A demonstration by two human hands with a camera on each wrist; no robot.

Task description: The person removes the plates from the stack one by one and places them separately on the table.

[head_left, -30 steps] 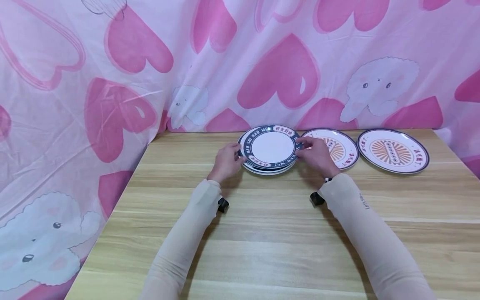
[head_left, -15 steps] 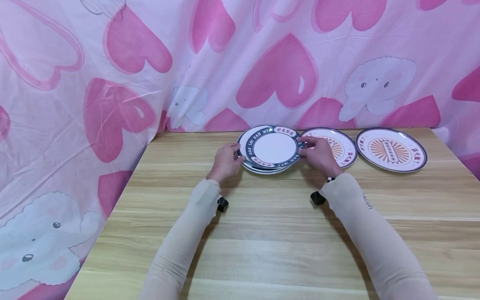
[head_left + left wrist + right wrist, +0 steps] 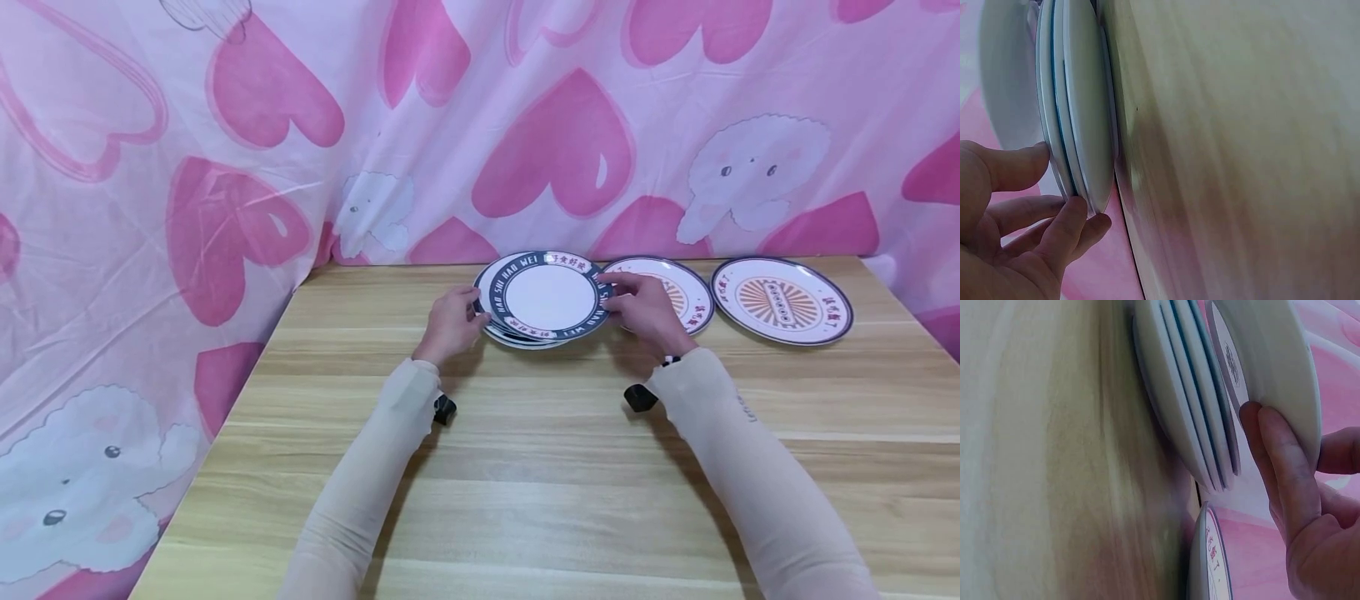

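A white plate (image 3: pixel 551 297) with a dark lettered rim is pinched at its right edge by my right hand (image 3: pixel 648 312). In the right wrist view this plate (image 3: pixel 1279 362) tilts up, apart from the stack of plates (image 3: pixel 1179 394) below, with the thumb on one face and fingers on the other. My left hand (image 3: pixel 448 323) holds the stack's left edge. The left wrist view shows its thumb on the upper rim and its fingers against the lower edges of the stack (image 3: pixel 1079 106). The raised plate covers most of the stack in the head view.
Two plates with orange sunburst centres lie to the right: a nearer plate (image 3: pixel 696 287), partly behind my right hand, and a farther plate (image 3: pixel 782 300). The wooden table (image 3: pixel 525 483) meets a pink heart-patterned cloth (image 3: pixel 555 150) behind the plates.
My right hand has shifted slightly right, and the top plate has slid right with it, baring more of the stack's left side. My left hand has stayed in place.
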